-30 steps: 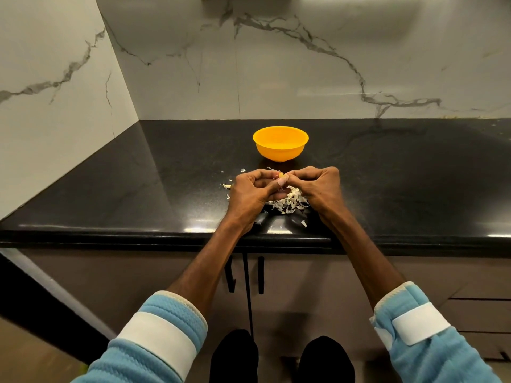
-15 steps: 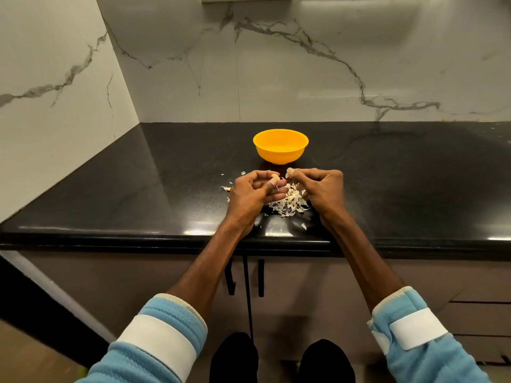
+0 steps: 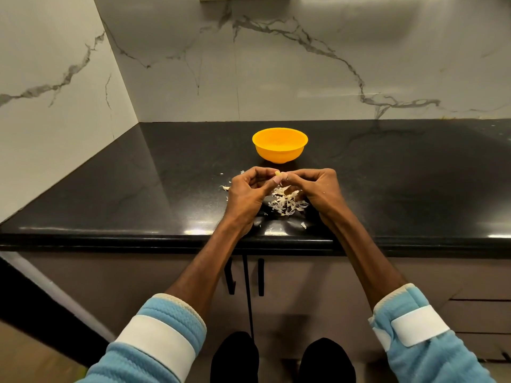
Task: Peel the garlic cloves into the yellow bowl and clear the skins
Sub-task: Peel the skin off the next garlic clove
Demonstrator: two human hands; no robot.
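A yellow bowl stands on the black countertop, just beyond my hands. My left hand and my right hand meet fingertip to fingertip above the counter and pinch a small pale garlic clove between them. Under and between the hands lies a pile of whitish garlic skins. A few stray skin flakes lie to the left of my left hand, and one flake lies near the counter's front edge. The inside of the bowl is hard to see.
Marble walls close the counter at the back and on the left. The counter's front edge runs just under my wrists, with cabinet doors and black handles below. My feet show at the bottom.
My hands parted a little half a second ago and have come back together on the clove. The bowl and the skin pile have stayed in place.
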